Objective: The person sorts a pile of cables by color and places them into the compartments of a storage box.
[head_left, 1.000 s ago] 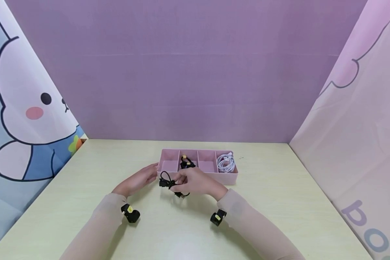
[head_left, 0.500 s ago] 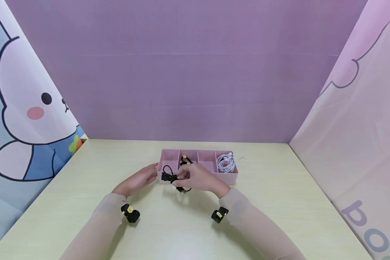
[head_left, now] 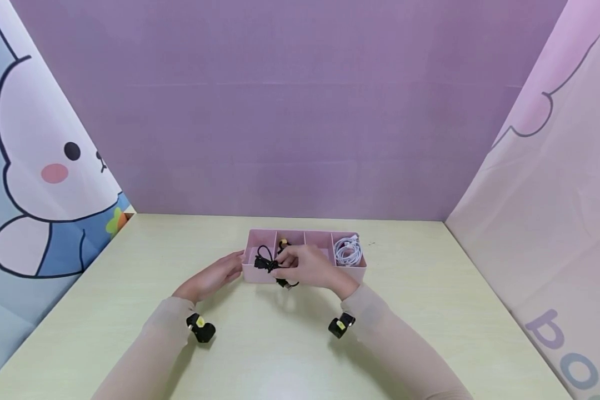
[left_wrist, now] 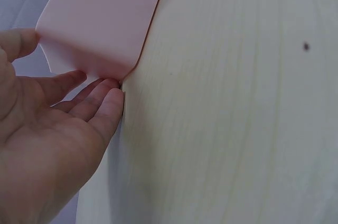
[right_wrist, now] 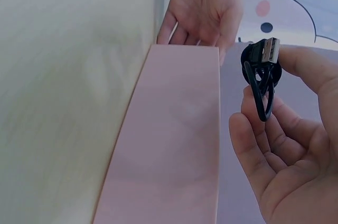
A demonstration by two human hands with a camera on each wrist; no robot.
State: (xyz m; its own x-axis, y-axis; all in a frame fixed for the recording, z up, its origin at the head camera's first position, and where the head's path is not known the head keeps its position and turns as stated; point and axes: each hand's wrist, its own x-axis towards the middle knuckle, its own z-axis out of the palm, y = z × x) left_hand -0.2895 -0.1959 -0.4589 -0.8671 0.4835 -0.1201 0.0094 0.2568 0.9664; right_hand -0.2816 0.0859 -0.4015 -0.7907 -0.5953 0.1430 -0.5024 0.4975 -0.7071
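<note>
My right hand (head_left: pixel 310 269) pinches a bundled black USB cable (head_left: pixel 266 260) between thumb and fingers. Its metal plug (right_wrist: pixel 271 50) shows in the right wrist view. The cable overlaps the front wall and leftmost compartment of a pink divided box (head_left: pixel 347 273) in the head view. At the box's left end, my left hand (head_left: pixel 212 278) rests its fingertips against the end wall. Its thumb (left_wrist: pixel 24 43) touches the upper edge in the left wrist view. A coiled white cable (head_left: pixel 348 251) lies in the rightmost compartment. Another black cable with a yellow part (head_left: pixel 283 243) sits second from left, partly hidden by my right hand.
The box stands on a pale wooden table (head_left: pixel 410 311), towards its back edge. A purple panel (head_left: pixel 300 111) rises behind. Printed cloths hang at both sides, with a cartoon figure (head_left: pixel 55 139) on the left one.
My right hand has lifted the black USB cable up and slightly right, from in front of the box to over its front rim. The left hand stays at the box's end.
</note>
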